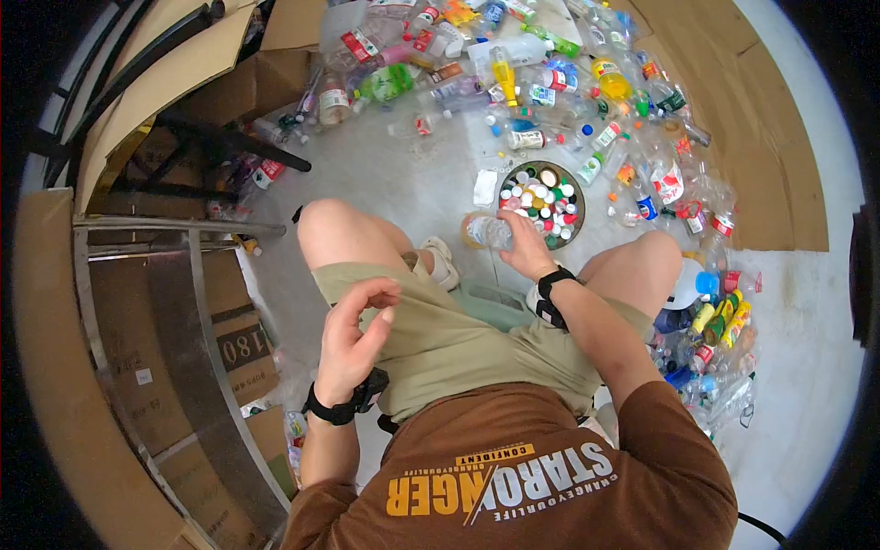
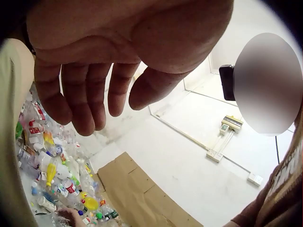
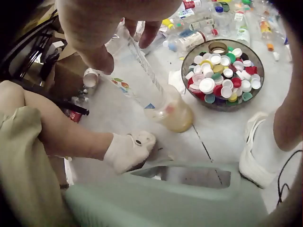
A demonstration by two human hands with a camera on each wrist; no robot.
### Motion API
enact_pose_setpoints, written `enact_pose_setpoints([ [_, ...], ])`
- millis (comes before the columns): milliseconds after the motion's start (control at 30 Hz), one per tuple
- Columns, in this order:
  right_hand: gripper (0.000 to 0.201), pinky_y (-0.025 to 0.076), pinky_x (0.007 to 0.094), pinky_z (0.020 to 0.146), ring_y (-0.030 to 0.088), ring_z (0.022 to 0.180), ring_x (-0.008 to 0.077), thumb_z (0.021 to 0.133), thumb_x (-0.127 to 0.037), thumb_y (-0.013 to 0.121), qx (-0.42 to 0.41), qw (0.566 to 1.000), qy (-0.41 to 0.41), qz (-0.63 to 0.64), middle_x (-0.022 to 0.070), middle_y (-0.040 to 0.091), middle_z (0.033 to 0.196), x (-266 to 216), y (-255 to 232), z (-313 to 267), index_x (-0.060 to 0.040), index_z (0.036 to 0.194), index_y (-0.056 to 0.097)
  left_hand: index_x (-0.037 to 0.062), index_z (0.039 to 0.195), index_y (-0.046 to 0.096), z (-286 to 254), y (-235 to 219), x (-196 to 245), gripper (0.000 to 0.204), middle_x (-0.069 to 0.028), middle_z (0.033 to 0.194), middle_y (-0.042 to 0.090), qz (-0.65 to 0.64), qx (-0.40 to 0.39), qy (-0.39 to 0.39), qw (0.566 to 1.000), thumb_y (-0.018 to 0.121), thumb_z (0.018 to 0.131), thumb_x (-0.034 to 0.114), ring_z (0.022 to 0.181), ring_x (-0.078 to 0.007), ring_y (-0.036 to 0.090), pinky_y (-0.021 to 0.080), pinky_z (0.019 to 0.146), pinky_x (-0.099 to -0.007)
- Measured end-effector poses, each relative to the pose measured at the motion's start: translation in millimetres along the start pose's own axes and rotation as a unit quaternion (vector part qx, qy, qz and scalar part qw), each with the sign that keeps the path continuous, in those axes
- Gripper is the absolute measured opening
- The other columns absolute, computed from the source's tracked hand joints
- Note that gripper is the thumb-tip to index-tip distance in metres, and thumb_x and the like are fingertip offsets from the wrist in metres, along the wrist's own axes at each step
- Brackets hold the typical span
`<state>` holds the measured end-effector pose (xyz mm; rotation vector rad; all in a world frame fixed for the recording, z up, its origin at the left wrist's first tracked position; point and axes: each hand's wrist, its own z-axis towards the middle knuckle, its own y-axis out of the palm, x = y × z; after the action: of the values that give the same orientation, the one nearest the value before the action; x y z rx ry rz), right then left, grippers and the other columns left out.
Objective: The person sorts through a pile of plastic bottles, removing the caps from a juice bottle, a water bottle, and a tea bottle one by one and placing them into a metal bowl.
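My right hand (image 1: pixel 527 246) grips a clear plastic bottle (image 1: pixel 484 231) near its upper end and holds it tilted between the knees. In the right wrist view the bottle's base (image 3: pixel 179 116) contains a little yellowish-brown liquid, and a clear film with a small coloured print runs along its side. Just beyond that hand is a round bowl (image 3: pixel 222 108) full of loose bottle caps (image 3: pixel 227 73), mostly white, red and green. My left hand (image 1: pixel 356 344) hovers above the left thigh, fingers loosely bent, with nothing in it; its palm shows in the left wrist view.
A pale green plastic container (image 3: pixel 165 203) stands between the feet. Many empty bottles (image 1: pixel 550 82) spread in an arc across the far floor and down the right side. A metal frame (image 1: pixel 197 339) with cardboard is at the left; flat cardboard (image 1: pixel 761 147) lies at the right.
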<state>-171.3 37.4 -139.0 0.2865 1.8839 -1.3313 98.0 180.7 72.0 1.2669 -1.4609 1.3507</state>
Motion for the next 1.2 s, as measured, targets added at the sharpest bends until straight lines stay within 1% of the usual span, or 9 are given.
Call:
enact_pose_setpoints([
  [200, 0.069, 0.040, 0.0410, 0.102, 0.046, 0.120, 0.0344, 0.065, -0.002, 0.072, 0.038, 0.999, -0.022, 0.005, 0.0139, 0.052, 0.127, -3.9, 2.4, 0.1, -0.0093, 0.129, 0.046, -0.0026, 0.115, 0.058, -1.1, 6.7, 5.9, 0.029, -0.0083, 0.106, 0.063, 0.038, -0.049, 0.009, 0.998, 0.054, 0.086, 0.002, 0.099, -0.0178, 0.059, 0.045, 0.092, -0.0321],
  [267, 0.069, 0.039, 0.0404, 0.103, 0.046, 0.121, 0.0341, 0.065, -0.002, 0.071, 0.020, 0.999, -0.025, 0.011, 0.0130, 0.051, 0.129, -5.0, 0.8, -0.8, -0.0096, 0.129, 0.047, -0.0026, 0.114, 0.058, 0.2, 7.7, 6.2, 0.029, -0.0089, 0.105, 0.064, 0.050, -0.056, 0.020, 0.997, 0.054, 0.086, 0.002, 0.098, -0.0180, 0.060, 0.045, 0.091, -0.0324],
  [500, 0.067, 0.038, 0.0399, 0.105, 0.044, 0.123, 0.0333, 0.065, -0.001, 0.069, 0.006, 0.999, -0.029, 0.015, 0.0107, 0.050, 0.133, -2.9, 0.3, -1.5, -0.0103, 0.129, 0.048, -0.0021, 0.113, 0.059, 0.9, 9.9, 5.8, 0.028, -0.0089, 0.104, 0.064, 0.052, -0.057, 0.019, 0.997, 0.055, 0.086, 0.004, 0.098, -0.0181, 0.060, 0.046, 0.090, -0.0318],
  [567, 0.067, 0.038, 0.0399, 0.105, 0.043, 0.124, 0.0332, 0.065, -0.001, 0.068, 0.021, 0.999, -0.028, 0.017, 0.0104, 0.049, 0.133, -4.9, -0.2, -2.1, -0.0103, 0.129, 0.048, -0.0022, 0.112, 0.059, 0.6, 11.1, 4.4, 0.027, -0.0092, 0.104, 0.064, 0.058, -0.061, 0.018, 0.996, 0.055, 0.086, 0.004, 0.097, -0.0183, 0.060, 0.046, 0.090, -0.0317],
  [667, 0.067, 0.037, 0.0397, 0.106, 0.043, 0.125, 0.0330, 0.066, -0.001, 0.068, 0.016, 0.999, -0.023, 0.023, 0.0101, 0.049, 0.134, -6.9, -0.7, -4.3, -0.0104, 0.129, 0.048, -0.0023, 0.112, 0.059, 1.1, 16.6, 8.6, 0.027, -0.0096, 0.104, 0.064, 0.057, -0.077, -0.005, 0.995, 0.056, 0.086, 0.005, 0.097, -0.0186, 0.060, 0.046, 0.089, -0.0317],
  [833, 0.066, 0.038, 0.0394, 0.106, 0.043, 0.125, 0.0329, 0.066, -0.002, 0.068, 0.012, 0.999, -0.016, 0.035, 0.0105, 0.049, 0.134, -2.7, 0.2, -5.1, -0.0106, 0.129, 0.048, -0.0023, 0.114, 0.059, 0.6, 23.5, 11.1, 0.029, -0.0107, 0.103, 0.063, 0.061, -0.098, 0.010, 0.993, 0.057, 0.086, 0.006, 0.096, -0.0200, 0.061, 0.047, 0.088, -0.0326],
  [967, 0.067, 0.038, 0.0392, 0.106, 0.044, 0.126, 0.0331, 0.066, 0.000, 0.068, 0.043, 0.998, 0.005, 0.054, 0.0112, 0.049, 0.134, 0.6, 1.1, -4.8, -0.0111, 0.129, 0.048, -0.0024, 0.114, 0.058, 1.2, 24.9, 8.7, 0.030, -0.0113, 0.104, 0.063, 0.063, -0.107, 0.018, 0.992, 0.057, 0.086, 0.007, 0.097, -0.0206, 0.061, 0.048, 0.088, -0.0329],
  [1067, 0.068, 0.038, 0.0392, 0.106, 0.043, 0.126, 0.0334, 0.065, 0.001, 0.068, 0.015, 0.998, -0.012, 0.051, 0.0113, 0.049, 0.134, 5.5, 2.2, -5.0, -0.0114, 0.129, 0.048, -0.0023, 0.114, 0.058, 2.1, 25.6, 8.8, 0.030, -0.0113, 0.105, 0.063, 0.061, -0.110, 0.016, 0.992, 0.057, 0.087, 0.008, 0.098, -0.0207, 0.061, 0.048, 0.089, -0.0331],
  [1200, 0.068, 0.038, 0.0390, 0.106, 0.044, 0.126, 0.0340, 0.065, 0.001, 0.068, 0.036, 0.997, -0.004, 0.067, 0.0119, 0.049, 0.133, 4.4, 2.0, -6.5, -0.0116, 0.129, 0.048, -0.0021, 0.114, 0.059, 3.4, 26.6, 11.0, 0.029, -0.0111, 0.105, 0.063, 0.069, -0.116, 0.010, 0.991, 0.057, 0.087, 0.008, 0.098, -0.0208, 0.061, 0.048, 0.089, -0.0332],
])
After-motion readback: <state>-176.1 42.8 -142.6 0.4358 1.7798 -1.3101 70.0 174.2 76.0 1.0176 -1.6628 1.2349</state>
